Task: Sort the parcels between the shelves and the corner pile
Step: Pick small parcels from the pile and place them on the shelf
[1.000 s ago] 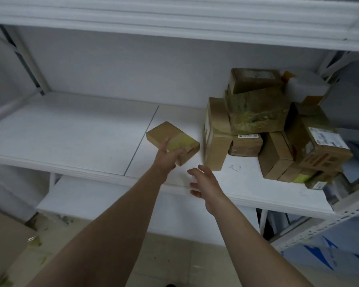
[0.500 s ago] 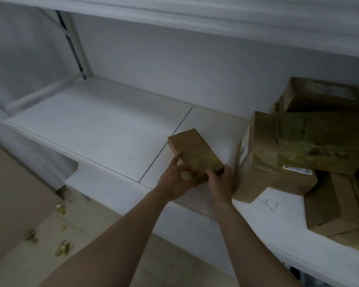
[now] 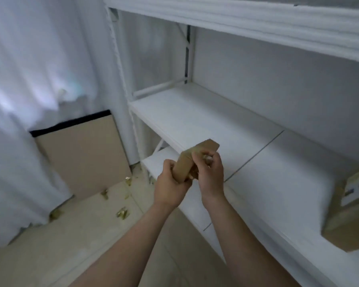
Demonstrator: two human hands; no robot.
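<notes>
Two bare forearms are extended from the bottom edge toward a white shelving unit. A small brown parcel (image 3: 184, 162) is held in the air between both hands, tilted with one end raised, just in front of the front edge of the middle shelf (image 3: 205, 121) and not resting on it. The parcel's lower end is gripped by the left hand (image 3: 170, 187), whose fingers (image 3: 167, 164) are curled round its left side. Its upper right side is held by the right hand (image 3: 210, 177), whose fingers (image 3: 197, 157) are bent over the top face, pinching it.

At the right end of the same shelf a larger brown parcel (image 3: 344, 224) is seen, standing near the front edge, with a white label (image 3: 354, 187) on its near side; it is blurred and cut off by the frame.

Below, to the left, yellow scraps (image 3: 122, 212) are scattered on the pale floor (image 3: 91, 235). A flat cardboard sheet (image 3: 83, 156) is leaned beside the shelf post, against a white curtain (image 3: 39, 69). Above, the upper shelf (image 3: 257, 23) is seen.
</notes>
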